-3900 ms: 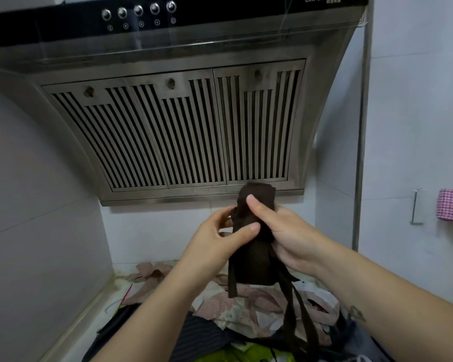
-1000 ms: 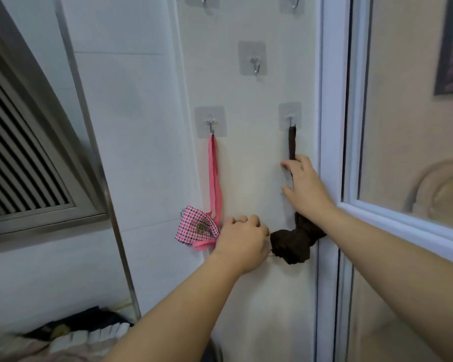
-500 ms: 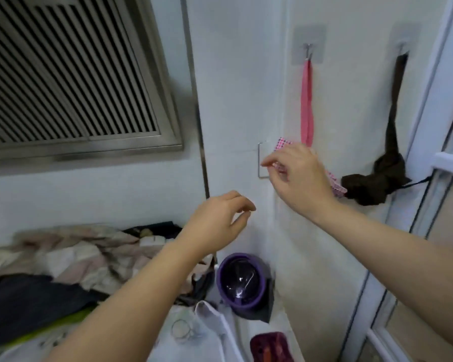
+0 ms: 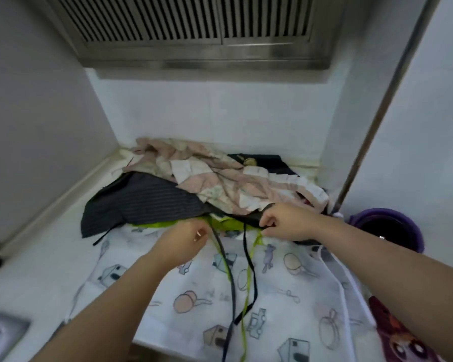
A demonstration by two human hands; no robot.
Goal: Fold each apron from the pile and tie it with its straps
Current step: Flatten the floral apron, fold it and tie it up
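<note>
A pile of aprons lies on the white counter [image 4: 45, 270] under the hood. A dark striped apron [image 4: 141, 202] lies across the middle, with a pink patchwork apron [image 4: 220, 178] behind it. A lime-green apron [image 4: 221, 225] peeks out from beneath. A white apron printed with cartoons [image 4: 259, 296] is spread in front. My left hand [image 4: 183, 240] has curled fingers at the striped apron's front edge, where a dark strap [image 4: 232, 288] runs down. My right hand [image 4: 285, 222] pinches the dark edge further right. A black strap [image 4: 249, 270] and a green one [image 4: 244, 330] trail forward.
The steel range hood [image 4: 194, 30] hangs low over the pile. Walls close in at the left and back. A metal pipe [image 4: 372, 126] runs up the right corner, with a purple tub [image 4: 387, 231] beside it. A red cartoon cloth [image 4: 392, 335] lies at the front right.
I have turned from the wall hooks, where the brown tied apron now hangs, back down to the counter. Both hands dropped onto the pile and took hold of the dark apron's edge.
</note>
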